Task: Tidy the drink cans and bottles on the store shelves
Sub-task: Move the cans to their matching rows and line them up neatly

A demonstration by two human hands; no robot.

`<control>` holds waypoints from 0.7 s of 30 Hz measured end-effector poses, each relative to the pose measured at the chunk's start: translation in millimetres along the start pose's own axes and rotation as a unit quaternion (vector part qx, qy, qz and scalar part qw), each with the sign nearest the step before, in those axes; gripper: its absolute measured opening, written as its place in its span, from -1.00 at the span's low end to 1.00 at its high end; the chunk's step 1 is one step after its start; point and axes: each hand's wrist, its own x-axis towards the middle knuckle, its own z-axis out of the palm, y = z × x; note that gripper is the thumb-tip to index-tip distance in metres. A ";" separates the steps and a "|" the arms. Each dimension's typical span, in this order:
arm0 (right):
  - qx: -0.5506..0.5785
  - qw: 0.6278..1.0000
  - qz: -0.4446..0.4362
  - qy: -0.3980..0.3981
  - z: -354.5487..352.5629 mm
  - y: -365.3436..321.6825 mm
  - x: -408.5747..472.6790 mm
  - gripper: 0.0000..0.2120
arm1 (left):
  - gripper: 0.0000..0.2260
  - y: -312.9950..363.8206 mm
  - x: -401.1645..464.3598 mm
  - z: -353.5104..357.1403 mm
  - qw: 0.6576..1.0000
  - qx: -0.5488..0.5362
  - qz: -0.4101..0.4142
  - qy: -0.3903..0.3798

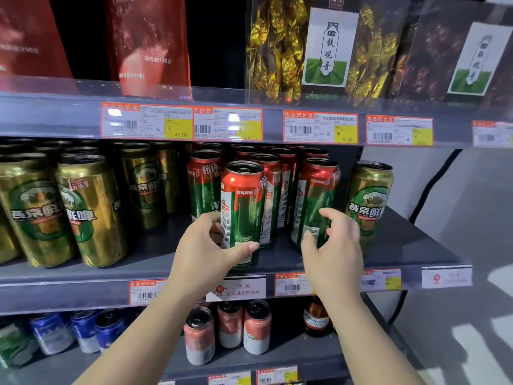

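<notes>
While my left hand (pixel 205 245) wraps the upright red-and-green aluminium beer can (pixel 242 209) at the shelf's near edge, I hold my right hand (pixel 333 243) spread wide, touching nothing I can confirm, just before the neighbouring red-and-green can (pixel 316 201), to the right, slightly farther back.

Dim store light, brighter on the right wall (pixel 472 204). White glare spots on price tags (pixel 233 118) and plastic shelf guard (pixel 194 93). Deep shadow behind the cans (pixel 244 201). Motion blur overall, worst on red bags (pixel 147 45) top left. Wide-angle bending at edges; lower cans (pixel 256 326) soft.
</notes>
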 end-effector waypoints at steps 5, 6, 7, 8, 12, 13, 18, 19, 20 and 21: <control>0.047 0.997 0.019 -0.064 7.4 -4.5 3.1 -0.40 | -0.59 5.4 -5.1 1.2 0.999 -0.009 0.045 0.020; 0.048 0.996 0.035 -0.071 8.7 -5.1 4.5 -0.36 | -0.55 6.2 -6.3 0.9 0.998 -0.009 0.053 0.021; 0.050 0.994 0.052 -0.078 9.4 -5.5 6.8 -0.33 | -0.53 6.6 -7.7 1.2 0.998 -0.010 0.061 0.022; 0.053 0.993 0.066 -0.083 9.3 -5.5 9.8 -0.32 | -0.53 7.3 -9.3 1.7 0.997 -0.016 0.069 0.026; 0.076 0.996 0.043 -0.025 2.7 -2.6 11.3 -0.42 | -0.61 13.1 -15.2 10.8 0.992 -0.053 0.105 0.050; 0.077 0.997 0.015 0.026 -1.4 -0.5 9.1 -0.45 | -0.61 16.6 -15.7 14.9 0.991 -0.061 0.105 0.052; 0.024 0.984 0.062 0.163 -26.1 34.2 26.5 -0.23 | -0.62 46.9 -13.8 45.1 0.988 -0.106 0.114 0.016; 0.008 0.989 0.097 0.114 -30.2 43.5 35.8 -0.17 | -0.62 53.9 -13.1 52.8 0.987 -0.111 0.115 0.001; 0.014 0.991 0.127 0.048 -33.5 51.4 45.2 -0.16 | -0.63 60.6 -12.3 61.1 0.987 -0.115 0.114 -0.015; 0.035 0.988 0.151 -0.014 -35.9 58.1 53.6 -0.21 | -0.64 66.7 -11.6 70.2 0.986 -0.119 0.111 -0.033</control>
